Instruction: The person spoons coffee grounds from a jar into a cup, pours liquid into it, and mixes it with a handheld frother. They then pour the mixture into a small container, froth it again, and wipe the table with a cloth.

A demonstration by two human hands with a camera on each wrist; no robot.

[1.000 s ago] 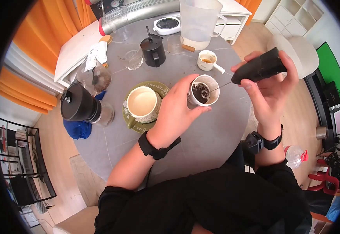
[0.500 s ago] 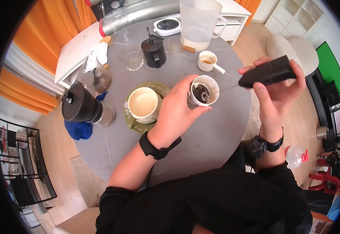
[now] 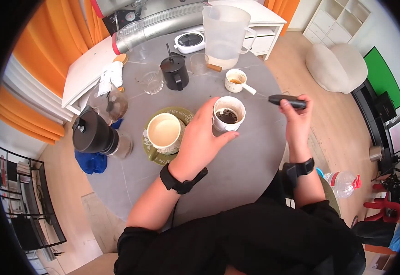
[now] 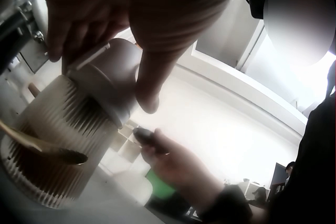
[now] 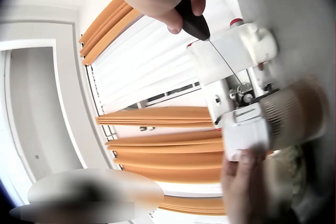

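Note:
In the head view, my left hand (image 3: 202,137) grips a white cup (image 3: 229,101) holding dark liquid, thumb at its near side. To the right, my right hand (image 3: 298,128) pinches a black handheld frother (image 3: 288,101); its thin wire points left, outside the cup. The left wrist view shows the cup (image 4: 113,77) tilted beside a ribbed vessel (image 4: 63,124). From the right wrist view, the frother (image 5: 194,22) ends in a small whisk, apart from the cup (image 5: 247,129). A cream mug (image 3: 164,130) stands on a green saucer (image 3: 179,112), left of my left hand.
Beyond the cup stand a small handled cup (image 3: 235,82), a black kettle (image 3: 175,72), a scale (image 3: 190,42), glasses and a large clear pitcher (image 3: 225,39). A black grinder (image 3: 90,132) lies at the left beside a blue cloth (image 3: 90,162).
The whisk, inside the cup one second ago, is now out of it. My right hand has shifted lower and left with the frother, while my left hand keeps its grip. The head view has shifted slightly.

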